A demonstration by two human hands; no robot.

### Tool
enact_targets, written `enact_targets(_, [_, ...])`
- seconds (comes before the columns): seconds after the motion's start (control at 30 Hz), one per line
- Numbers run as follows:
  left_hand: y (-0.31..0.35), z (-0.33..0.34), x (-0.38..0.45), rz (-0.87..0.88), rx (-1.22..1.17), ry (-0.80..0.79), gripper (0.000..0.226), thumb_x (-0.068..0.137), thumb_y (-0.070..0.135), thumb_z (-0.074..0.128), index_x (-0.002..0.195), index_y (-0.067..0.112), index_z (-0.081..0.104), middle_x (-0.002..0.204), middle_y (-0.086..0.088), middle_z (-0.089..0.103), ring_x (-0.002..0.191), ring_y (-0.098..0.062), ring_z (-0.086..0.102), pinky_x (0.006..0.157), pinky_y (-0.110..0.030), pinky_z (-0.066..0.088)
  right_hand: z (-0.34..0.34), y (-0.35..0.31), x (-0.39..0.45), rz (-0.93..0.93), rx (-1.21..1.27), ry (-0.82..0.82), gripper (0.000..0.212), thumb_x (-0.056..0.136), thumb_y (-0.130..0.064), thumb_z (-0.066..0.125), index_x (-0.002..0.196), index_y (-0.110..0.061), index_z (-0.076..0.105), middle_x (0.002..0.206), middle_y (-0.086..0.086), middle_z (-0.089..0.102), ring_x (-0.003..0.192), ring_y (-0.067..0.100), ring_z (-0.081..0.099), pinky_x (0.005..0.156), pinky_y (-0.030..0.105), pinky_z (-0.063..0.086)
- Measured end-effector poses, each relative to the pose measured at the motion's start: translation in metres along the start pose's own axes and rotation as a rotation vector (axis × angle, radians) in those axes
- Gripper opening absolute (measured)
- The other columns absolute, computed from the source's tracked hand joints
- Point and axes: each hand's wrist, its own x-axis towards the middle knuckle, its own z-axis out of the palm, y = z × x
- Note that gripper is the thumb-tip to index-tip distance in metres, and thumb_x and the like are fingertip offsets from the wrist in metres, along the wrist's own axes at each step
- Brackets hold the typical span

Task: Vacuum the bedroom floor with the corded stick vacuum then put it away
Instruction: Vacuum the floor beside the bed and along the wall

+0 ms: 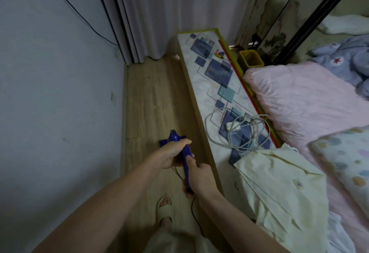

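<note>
Here the blue stick vacuum [185, 159] stands on the floor [151, 97] in the strip between wall and bench [201, 69], both hands clamped on its handle: left hand [171, 154] high, right hand [199, 179] lower. It looks rigid, light, smooth plastic; the trailing cord [194, 213] could snag underfoot.

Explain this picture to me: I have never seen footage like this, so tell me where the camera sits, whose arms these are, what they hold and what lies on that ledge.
The camera is worn on a person's head and looks down, so the two bare arms are the wearer's own. The left hand and the right hand both grip the blue stick vacuum, which points down at the wooden floor. Its black cord trails past a slippered foot. The patterned bedside ledge carries a white charger with coiled cables. A pink pillow lies on the bed beside it.
</note>
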Motion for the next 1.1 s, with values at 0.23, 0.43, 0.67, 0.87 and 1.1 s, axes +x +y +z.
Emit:
enact_targets(0.23, [0.028, -0.014, 0.037, 0.01, 0.037, 0.047, 0.036, 0.095, 0.035, 0.057, 0.111, 0.004, 0.058, 0.082, -0.011, 0.068, 0.069, -0.021, 0.068, 0.067, -0.035, 0.058, 0.016, -0.009, 0.051, -0.008, 0.008, 0.002, 0.039, 0.102, -0.04, 0.039, 0.087, -0.007, 0.054, 0.06, 0.005, 0.054, 0.043, 0.012, 0.048, 0.04, 0.021, 0.04])
enact_targets(0.43, [0.07, -0.033, 0.088, 0.044, 0.089, 0.055, 0.025, 0.098, 0.034, 0.051, 0.096, 0.009, 0.055, 0.08, -0.01, 0.066, 0.073, -0.022, 0.065, 0.088, -0.041, 0.055, 0.034, -0.039, 0.113, 0.02, 0.011, 0.038, 0.047, 0.1, -0.045, 0.039, 0.096, -0.001, 0.055, 0.059, 0.006, 0.053, 0.036, 0.011, 0.045, 0.036, 0.021, 0.038])
enact_targets(0.67, [0.115, -0.067, 0.134, 0.046, 0.096, 0.094, 0.03, 0.098, 0.036, 0.051, 0.096, 0.006, 0.057, 0.074, -0.009, 0.064, 0.063, -0.019, 0.064, 0.065, -0.032, 0.056, 0.064, -0.07, 0.178, -0.003, -0.065, 0.048, 0.044, 0.101, -0.047, 0.036, 0.093, -0.007, 0.051, 0.064, 0.006, 0.056, 0.042, 0.013, 0.049, 0.042, 0.025, 0.043])
enact_targets(0.87, [0.136, -0.09, 0.17, 0.051, 0.09, 0.102, 0.034, 0.097, 0.041, 0.052, 0.099, 0.007, 0.058, 0.076, -0.009, 0.066, 0.065, -0.019, 0.066, 0.068, -0.034, 0.056, 0.081, -0.087, 0.221, -0.001, -0.105, 0.041, 0.039, 0.101, -0.049, 0.035, 0.089, -0.014, 0.048, 0.067, 0.007, 0.056, 0.044, 0.013, 0.05, 0.044, 0.026, 0.044])
enact_targets(1.1, [0.132, -0.086, 0.179, 0.023, 0.015, 0.082, 0.028, 0.098, 0.035, 0.052, 0.103, 0.007, 0.053, 0.077, -0.01, 0.064, 0.068, -0.021, 0.064, 0.075, -0.036, 0.057, 0.071, -0.082, 0.233, 0.009, -0.178, 0.038, 0.043, 0.099, -0.051, 0.038, 0.101, -0.01, 0.052, 0.074, 0.009, 0.057, 0.048, 0.013, 0.051, 0.052, 0.03, 0.049])
